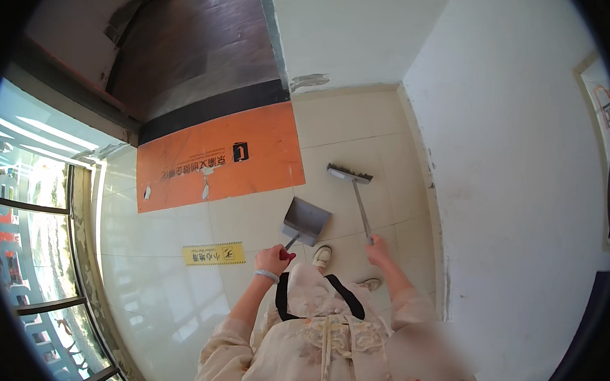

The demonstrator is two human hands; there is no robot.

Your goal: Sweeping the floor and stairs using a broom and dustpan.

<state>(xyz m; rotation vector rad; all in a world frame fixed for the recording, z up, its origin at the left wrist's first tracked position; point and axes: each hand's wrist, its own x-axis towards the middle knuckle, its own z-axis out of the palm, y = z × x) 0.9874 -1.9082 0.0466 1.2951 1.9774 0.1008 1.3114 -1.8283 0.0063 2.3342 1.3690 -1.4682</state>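
My left hand [273, 259] is closed around the red-ended handle of a grey long-handled dustpan [307, 221], whose pan lies in front of my shoes with its mouth facing away from me. In my right hand [379, 251] is the grey handle of a broom [350, 175]. The broom's head, with dark bristles, is on the tiled floor, further out than the dustpan and to its right. The two tools are apart. A pale bracelet is on my left wrist. No litter can be made out in the pan.
An orange floor mat [219, 158] with writing lies by a dark-floored doorway [204, 48] ahead left. A yellow caution sticker [214, 253] is on the tiles to the left. White walls [479, 172] stand ahead and at right; glazed panels [37, 245] with dark frames are far left.
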